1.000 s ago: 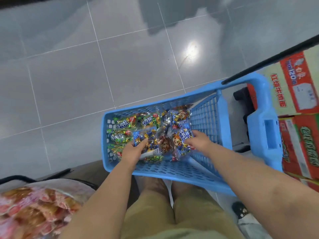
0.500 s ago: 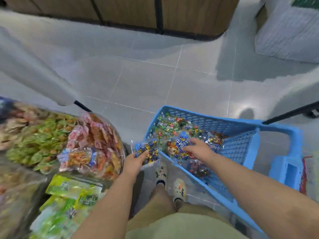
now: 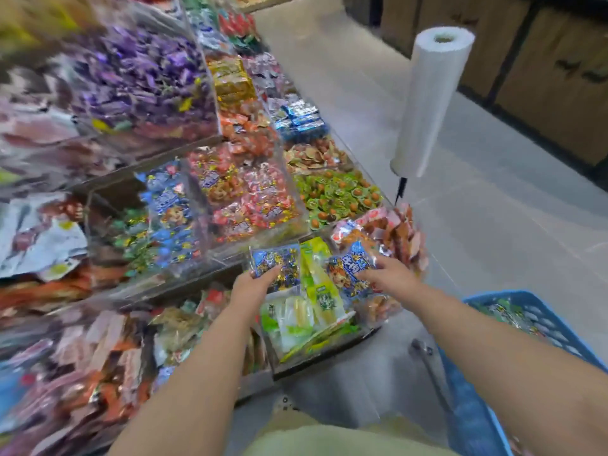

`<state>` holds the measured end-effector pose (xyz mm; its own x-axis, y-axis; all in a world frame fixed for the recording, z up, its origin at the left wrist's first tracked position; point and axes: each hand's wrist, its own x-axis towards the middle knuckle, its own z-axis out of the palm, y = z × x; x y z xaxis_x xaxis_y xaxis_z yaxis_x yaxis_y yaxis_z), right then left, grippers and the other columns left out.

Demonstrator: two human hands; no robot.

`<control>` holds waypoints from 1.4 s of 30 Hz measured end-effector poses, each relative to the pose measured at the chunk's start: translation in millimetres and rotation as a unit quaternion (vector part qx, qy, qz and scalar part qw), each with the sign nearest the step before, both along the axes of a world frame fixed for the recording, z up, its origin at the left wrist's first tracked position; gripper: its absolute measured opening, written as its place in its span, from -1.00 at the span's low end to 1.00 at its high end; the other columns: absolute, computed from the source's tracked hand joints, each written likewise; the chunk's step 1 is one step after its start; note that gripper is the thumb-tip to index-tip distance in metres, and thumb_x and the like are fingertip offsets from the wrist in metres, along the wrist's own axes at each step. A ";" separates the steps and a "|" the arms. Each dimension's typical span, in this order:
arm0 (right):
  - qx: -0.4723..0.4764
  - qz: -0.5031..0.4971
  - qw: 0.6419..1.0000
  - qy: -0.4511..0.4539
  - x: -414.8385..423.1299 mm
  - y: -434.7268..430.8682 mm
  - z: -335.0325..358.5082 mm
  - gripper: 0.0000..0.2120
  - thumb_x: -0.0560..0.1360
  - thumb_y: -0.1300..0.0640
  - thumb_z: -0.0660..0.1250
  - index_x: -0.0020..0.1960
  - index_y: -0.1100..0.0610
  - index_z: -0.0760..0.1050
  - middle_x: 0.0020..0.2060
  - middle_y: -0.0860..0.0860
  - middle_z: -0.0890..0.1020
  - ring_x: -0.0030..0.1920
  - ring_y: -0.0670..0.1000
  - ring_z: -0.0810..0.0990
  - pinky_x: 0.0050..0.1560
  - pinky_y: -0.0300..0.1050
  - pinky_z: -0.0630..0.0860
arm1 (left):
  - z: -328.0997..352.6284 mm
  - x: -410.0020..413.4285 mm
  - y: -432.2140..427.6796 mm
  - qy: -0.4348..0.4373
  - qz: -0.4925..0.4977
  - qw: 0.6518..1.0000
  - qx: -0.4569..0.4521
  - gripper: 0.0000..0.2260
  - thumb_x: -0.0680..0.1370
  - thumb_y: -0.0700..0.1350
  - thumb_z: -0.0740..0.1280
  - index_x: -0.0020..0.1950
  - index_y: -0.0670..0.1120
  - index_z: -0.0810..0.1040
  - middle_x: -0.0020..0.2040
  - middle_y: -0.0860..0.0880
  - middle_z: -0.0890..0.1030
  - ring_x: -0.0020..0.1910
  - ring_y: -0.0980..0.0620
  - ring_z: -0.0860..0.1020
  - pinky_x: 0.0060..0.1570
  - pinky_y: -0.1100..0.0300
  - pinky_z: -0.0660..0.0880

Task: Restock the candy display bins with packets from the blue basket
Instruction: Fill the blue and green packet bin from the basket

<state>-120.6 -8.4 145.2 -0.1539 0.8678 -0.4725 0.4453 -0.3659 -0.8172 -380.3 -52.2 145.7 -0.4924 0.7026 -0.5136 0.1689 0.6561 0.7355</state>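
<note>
My left hand (image 3: 255,284) grips a blue candy packet (image 3: 275,265) and holds it above the front row of the display. My right hand (image 3: 386,274) grips a second blue packet with a cartoon face (image 3: 350,268), just to the right of the first. Both packets hang over a bin of green and yellow packets (image 3: 309,311). A clear bin with matching blue packets (image 3: 171,212) sits up and to the left of my hands. The blue basket (image 3: 487,419) stands on the floor at the lower right, with several packets left inside.
Tiered clear bins fill the left side: purple candies (image 3: 138,77), red packets (image 3: 250,199), green packets (image 3: 335,195). A roll of plastic bags (image 3: 427,100) stands on a pole at the display's corner. Grey tiled floor runs along the right, with wooden cabinets (image 3: 543,60) behind.
Both hands lifted a packet out of the basket and swung left and up to the display. The view turned from the floor and basket toward the bins.
</note>
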 end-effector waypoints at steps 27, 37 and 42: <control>0.208 0.304 0.927 -0.069 -385.5 171.5 88.3 -0.69 0.43 0.07 0.45 0.14 0.07 0.53 0.04 -0.09 0.56 0.08 0.01 0.51 0.06 -0.17 0.40 | 15.7 -312.1 6.7 -0.026 0.227 0.967 0.109 -0.16 0.41 0.18 0.44 0.52 -0.17 0.17 0.49 -0.12 0.28 0.42 -0.13 0.30 0.29 0.00 0.29; 0.268 0.491 0.786 -0.265 -438.2 198.1 59.1 -0.63 0.50 0.03 0.36 0.26 0.14 0.48 0.14 0.05 0.57 0.12 0.07 0.52 -0.07 -0.23 0.34 | 0.5 -311.8 34.0 -0.011 0.244 0.965 0.100 -0.33 0.49 0.10 0.39 0.49 -0.18 0.25 0.30 -0.01 0.45 0.22 0.03 0.44 0.18 0.11 0.34; 0.308 0.519 0.729 -0.323 -445.1 206.7 59.5 -0.58 0.54 0.01 0.30 0.37 0.05 0.38 0.26 0.03 0.50 0.24 0.09 0.46 -0.03 -0.10 0.38 | 3.3 -310.4 36.5 -0.002 0.225 0.969 0.103 -0.35 0.48 0.10 0.41 0.46 -0.16 0.31 0.18 0.08 0.51 0.05 0.14 0.49 0.09 0.15 0.32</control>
<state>-565.7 198.3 204.7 -0.7969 0.5207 -0.3064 0.5858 0.7899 -0.1813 -690.7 -15.6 149.0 -0.7715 0.5050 -0.3871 -0.1029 0.5013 0.8591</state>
